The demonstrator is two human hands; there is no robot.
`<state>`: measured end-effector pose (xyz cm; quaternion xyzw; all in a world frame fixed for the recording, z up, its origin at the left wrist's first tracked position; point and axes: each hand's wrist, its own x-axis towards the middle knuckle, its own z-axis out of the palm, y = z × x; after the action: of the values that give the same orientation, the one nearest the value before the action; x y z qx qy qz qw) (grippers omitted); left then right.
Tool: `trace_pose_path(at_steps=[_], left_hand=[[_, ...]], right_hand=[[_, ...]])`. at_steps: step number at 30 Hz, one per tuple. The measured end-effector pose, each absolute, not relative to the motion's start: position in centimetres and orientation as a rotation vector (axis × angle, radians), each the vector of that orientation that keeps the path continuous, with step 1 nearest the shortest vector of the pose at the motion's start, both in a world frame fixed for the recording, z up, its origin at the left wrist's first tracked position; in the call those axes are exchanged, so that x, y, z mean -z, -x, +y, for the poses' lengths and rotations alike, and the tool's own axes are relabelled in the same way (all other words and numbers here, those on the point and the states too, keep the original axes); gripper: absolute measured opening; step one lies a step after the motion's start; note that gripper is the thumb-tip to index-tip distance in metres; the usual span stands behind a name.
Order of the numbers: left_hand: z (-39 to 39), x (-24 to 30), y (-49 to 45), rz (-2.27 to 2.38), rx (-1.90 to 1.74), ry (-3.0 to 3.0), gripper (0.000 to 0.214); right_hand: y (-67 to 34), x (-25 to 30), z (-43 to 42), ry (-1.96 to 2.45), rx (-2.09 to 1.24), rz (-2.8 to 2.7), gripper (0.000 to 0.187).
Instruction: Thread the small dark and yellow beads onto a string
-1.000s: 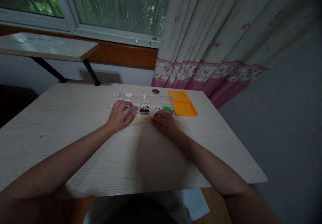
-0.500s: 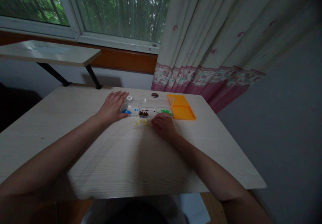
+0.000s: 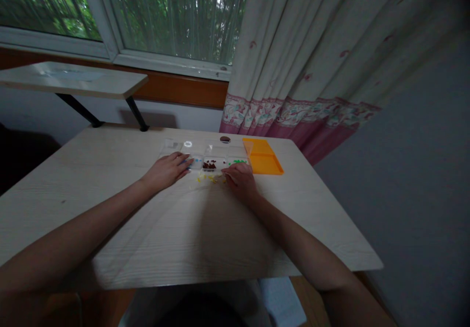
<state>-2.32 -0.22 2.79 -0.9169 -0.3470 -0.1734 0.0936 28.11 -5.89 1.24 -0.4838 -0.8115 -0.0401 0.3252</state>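
My left hand (image 3: 169, 171) lies over the left clear plastic box with its fingers stretched out, hiding most of the small blue pieces (image 3: 197, 160). The middle box holds dark brown pieces (image 3: 209, 166), and green pieces (image 3: 239, 161) lie in the right one. Clear lids (image 3: 220, 147) are folded back behind the boxes. My right hand (image 3: 241, 180) rests at the front of the green box, thumb and fingers drawn together; whatever is between them is too small to make out. Just left of those fingertips, loose yellow pieces (image 3: 212, 178) are scattered on the table.
An open orange case (image 3: 265, 158) lies to the right of the clear boxes. Behind them is a dark round spot (image 3: 225, 140) in the tabletop. A raised shelf (image 3: 110, 82) on black legs stands at the back left, and a curtain (image 3: 279, 106) hangs behind the table.
My left hand has come down and nearer from the left box's lid, and now covers the blue pieces. My right hand has stayed almost in place; another yellow piece shows by its fingers.
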Motion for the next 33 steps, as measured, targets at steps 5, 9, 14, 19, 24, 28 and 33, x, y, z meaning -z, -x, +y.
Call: trace_pose_path(at_steps=[5, 9, 14, 19, 24, 28, 33], left_hand=[[-1.0, -3.0, 1.8, -0.999, 0.462, 2.665, 0.039], [-0.5, -3.9, 1.9, -0.985, 0.416, 2.695, 0.040], [2.3, -4.1, 2.9, -0.998, 0.456, 2.820, 0.047], [4.4, -3.6, 3.4, -1.104, 0.393, 2.859, 0.080], [4.0, -3.9, 3.4, -1.138, 0.436, 2.863, 0.075], [3.2, -4.2, 3.7, -1.143, 0.617, 2.839, 0.074], [2.4, -4.6, 4.2, -1.169, 0.718, 2.862, 0.075]], right_hand=[[-28.1, -1.6, -6.1, 1.314, 0.098, -2.125, 0.022], [-28.0, -3.5, -5.0, 1.362, 0.178, -2.131, 0.029], [-27.2, -7.6, -0.9, 1.448, 0.379, -2.254, 0.047], [-26.1, -9.4, 2.6, 1.482, 0.498, -2.417, 0.030], [-26.3, -8.2, 1.8, 1.378, 0.543, -2.477, 0.024], [-26.8, -6.0, -0.6, 1.324, 0.536, -2.496, 0.036], [-27.2, -3.6, -3.4, 1.337, 0.445, -2.527, 0.050]])
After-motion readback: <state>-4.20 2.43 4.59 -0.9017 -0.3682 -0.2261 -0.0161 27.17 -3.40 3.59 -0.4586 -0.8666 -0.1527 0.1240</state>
